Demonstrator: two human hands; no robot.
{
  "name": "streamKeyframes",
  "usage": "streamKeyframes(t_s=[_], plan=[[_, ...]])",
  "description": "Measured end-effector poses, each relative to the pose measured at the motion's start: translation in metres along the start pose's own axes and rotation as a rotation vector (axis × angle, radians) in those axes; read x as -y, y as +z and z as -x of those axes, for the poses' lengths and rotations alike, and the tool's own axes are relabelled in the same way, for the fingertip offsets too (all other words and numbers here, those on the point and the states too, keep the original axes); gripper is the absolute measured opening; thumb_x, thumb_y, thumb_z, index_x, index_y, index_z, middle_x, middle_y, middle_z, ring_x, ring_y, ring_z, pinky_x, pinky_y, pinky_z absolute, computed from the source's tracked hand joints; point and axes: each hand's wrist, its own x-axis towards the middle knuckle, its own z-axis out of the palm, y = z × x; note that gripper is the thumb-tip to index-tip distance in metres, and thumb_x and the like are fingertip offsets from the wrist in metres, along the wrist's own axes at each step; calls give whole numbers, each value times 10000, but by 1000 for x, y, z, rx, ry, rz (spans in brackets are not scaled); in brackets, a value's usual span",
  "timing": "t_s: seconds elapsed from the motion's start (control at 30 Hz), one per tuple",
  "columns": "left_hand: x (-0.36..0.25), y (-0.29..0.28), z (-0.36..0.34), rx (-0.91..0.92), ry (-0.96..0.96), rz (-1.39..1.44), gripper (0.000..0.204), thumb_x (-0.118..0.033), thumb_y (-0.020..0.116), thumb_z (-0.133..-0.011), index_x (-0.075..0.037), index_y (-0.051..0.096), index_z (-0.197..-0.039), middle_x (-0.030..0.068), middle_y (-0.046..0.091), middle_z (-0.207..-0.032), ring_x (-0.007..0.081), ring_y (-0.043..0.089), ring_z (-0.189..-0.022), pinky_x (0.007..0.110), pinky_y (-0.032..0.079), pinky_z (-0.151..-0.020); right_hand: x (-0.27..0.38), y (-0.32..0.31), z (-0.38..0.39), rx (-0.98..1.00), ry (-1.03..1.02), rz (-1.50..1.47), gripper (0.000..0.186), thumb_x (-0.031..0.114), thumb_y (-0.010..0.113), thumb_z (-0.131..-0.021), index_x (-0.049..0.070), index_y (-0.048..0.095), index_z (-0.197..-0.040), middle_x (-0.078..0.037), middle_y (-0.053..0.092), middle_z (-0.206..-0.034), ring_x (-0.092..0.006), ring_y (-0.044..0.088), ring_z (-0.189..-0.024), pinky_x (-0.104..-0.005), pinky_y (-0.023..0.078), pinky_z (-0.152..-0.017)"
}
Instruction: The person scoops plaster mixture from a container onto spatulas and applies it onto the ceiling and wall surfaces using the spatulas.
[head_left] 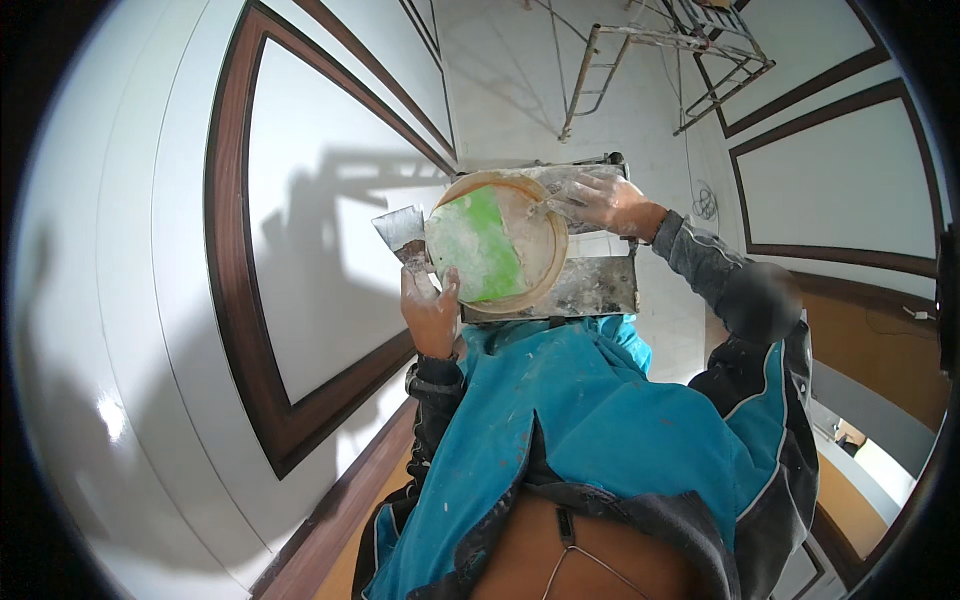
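Observation:
A round cream bucket (556, 262) stands in front of me on a spattered metal platform. Across its mouth lies a flat green piece (482, 240), smeared with white paste. My left hand (432, 308) is closed at the bucket's left side around a putty knife, and its thumb comes up against the green piece's edge. The putty knife (402, 230) has a wide metal blade that points away from me, up beside the bucket. At the bucket's right rim, my right hand (608, 205) is whitened with paste, its fingers drawn together. What they pinch is too small to make out.
The metal platform (600, 285) has bars and a gap between its planks. Close on my left is a white wall panel with a brown frame (228, 200). Metal scaffolding (640, 40) stands on the pale floor ahead. A coiled wire (706, 202) lies at the right.

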Motion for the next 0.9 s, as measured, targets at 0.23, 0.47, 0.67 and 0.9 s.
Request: streamKeyframes(t_s=[0.23,0.47,0.67,0.9], plan=[[-1,4,2,-9,-83,150,310,-124,694,-816,54,539,-1016,187,562,-862,329,559,-788,415,468,-733,-11,-15,4,70,-150,2,410,149,599,-780,51,604,-1178,-112,560,-1169,-284,561,-1149,-388,536,-934],[15,2,1,2,182,-163,299,-132,677,-827,74,547,-999,216,549,-863,390,552,-787,448,460,-694,-24,-37,30,37,-140,27,269,145,650,-723,53,645,-975,-102,598,-1081,-280,596,-1075,-382,539,-890],[8,-1,-1,12,109,-32,312,-140,651,-874,66,546,-1084,163,606,-963,249,585,-851,409,476,-700,10,-54,22,-49,651,-462,236,169,679,-845,25,686,-1032,-92,636,-1017,-240,640,-871,-333,548,-750],[-8,-14,-13,-145,-191,417,365,-258,478,-1016,30,548,-1230,121,673,-1065,51,467,-478,215,422,-441,38,-39,2,-239,1115,-1474,273,130,663,-873,-47,673,-1081,-38,639,-842,-73,554,-657,-226,479,-588]])
